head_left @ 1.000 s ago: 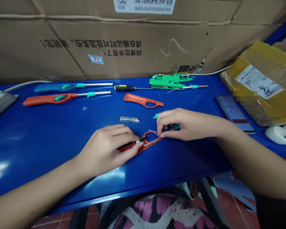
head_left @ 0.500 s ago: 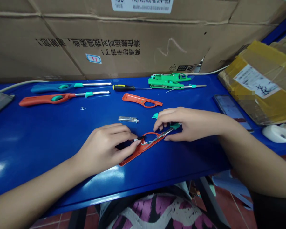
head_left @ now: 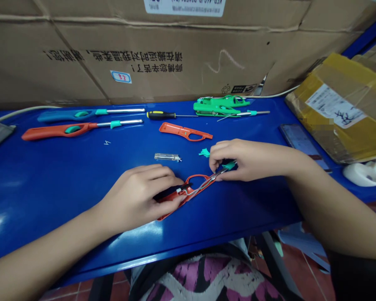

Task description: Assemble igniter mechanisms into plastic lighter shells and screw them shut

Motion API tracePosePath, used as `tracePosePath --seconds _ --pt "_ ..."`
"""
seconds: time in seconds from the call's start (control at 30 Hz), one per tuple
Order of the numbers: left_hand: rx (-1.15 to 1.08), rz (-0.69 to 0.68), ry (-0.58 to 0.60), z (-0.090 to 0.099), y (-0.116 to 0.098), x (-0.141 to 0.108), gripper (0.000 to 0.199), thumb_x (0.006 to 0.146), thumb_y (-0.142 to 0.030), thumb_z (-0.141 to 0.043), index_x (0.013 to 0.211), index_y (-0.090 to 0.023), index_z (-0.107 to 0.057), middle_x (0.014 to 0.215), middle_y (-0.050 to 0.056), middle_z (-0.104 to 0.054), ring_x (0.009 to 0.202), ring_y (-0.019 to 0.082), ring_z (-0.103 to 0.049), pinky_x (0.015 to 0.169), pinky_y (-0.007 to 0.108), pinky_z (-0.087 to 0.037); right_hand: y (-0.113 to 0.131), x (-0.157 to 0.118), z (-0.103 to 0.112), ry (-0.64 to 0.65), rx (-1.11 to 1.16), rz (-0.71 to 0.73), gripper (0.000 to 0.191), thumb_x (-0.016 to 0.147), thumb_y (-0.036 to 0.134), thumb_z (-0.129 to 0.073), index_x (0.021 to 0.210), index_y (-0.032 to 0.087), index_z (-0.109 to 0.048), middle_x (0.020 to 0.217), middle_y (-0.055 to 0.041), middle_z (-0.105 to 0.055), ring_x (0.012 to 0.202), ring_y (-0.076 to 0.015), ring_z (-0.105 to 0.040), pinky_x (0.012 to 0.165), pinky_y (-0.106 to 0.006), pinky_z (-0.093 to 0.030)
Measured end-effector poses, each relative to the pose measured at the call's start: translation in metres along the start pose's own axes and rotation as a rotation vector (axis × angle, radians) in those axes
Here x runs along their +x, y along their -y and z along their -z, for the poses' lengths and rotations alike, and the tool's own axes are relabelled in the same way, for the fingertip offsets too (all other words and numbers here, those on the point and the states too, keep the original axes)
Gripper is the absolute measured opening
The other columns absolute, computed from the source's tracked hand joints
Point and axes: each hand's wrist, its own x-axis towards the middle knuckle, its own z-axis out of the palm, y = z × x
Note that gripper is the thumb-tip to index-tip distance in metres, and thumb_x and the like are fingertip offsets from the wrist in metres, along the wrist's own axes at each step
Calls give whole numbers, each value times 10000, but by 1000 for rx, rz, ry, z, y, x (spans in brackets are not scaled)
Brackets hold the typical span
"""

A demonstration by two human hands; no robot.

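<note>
An orange lighter casing half [head_left: 199, 192] lies open-side up on the blue table, angled away to the right. My left hand [head_left: 147, 190] grips its lower end between thumb and fingers. In the casing, beside those fingertips, sits a small black-and-white part [head_left: 181, 190] with thin wires running toward the tube. My right hand [head_left: 230, 159] pinches the metal tube [head_left: 218, 173] where it meets the casing's narrow end. A teal piece [head_left: 229, 165] on the tube shows between thumb and fingers. Another teal piece [head_left: 204, 153] and a clear fuel tank [head_left: 167, 157] lie just beyond.
The other orange casing half [head_left: 185, 132] lies farther back. Behind it are a screwdriver [head_left: 161, 115] and green lighter parts [head_left: 217, 109]. A blue lighter [head_left: 61, 115] and an orange lighter [head_left: 54, 132] lie at left. A phone [head_left: 302, 144] and taped box [head_left: 332, 113] stand right.
The black-and-white part has left my left fingertips' pinch and now sits in the casing, while those fingers hold the casing's sides. My right fingers have shifted slightly right and closed on the tube.
</note>
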Motion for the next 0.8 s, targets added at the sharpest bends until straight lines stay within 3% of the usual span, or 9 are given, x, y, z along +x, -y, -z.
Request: tracePosePath --seconds 0.17,0.37,0.53,0.8 --pt "82 30 50 -2 -4 -1 474 856 -519 -729 1187 -182 -675 1056 69 -725 913 238 -708 757 365 -577 -1 -1 0 42 -30 -80 39 899 220 -666 905 187 -647 899 -10 -643 851 -156 -568 753 -279 -407" --pt "78 140 35 0 0 0 275 927 -315 -635 1179 -216 -684 1063 51 -737 959 220 -709 801 352 -588 -2 1 -2 29 -22 -89 118 949 282 -631 883 185 -614 879 -12 -636 808 -154 -555 706 -275 -390" --pt "-3 225 3 5 14 1 328 888 -367 -684 1188 -235 -696 1199 50 -721 1105 233 -684 968 385 -564 -3 4 -6 -67 5 -80 122 978 288 -590 928 178 -603 956 -34 -641 824 -153 -561 726 -281 -410" --pt "-86 263 25 7 19 -1 308 874 -390 -700 1103 -190 -746 1039 58 -732 991 217 -709 894 344 -575 -5 6 -10 -88 46 -27 152 1007 303 -530 963 170 -588 979 -52 -619 842 -163 -554 753 -298 -435"
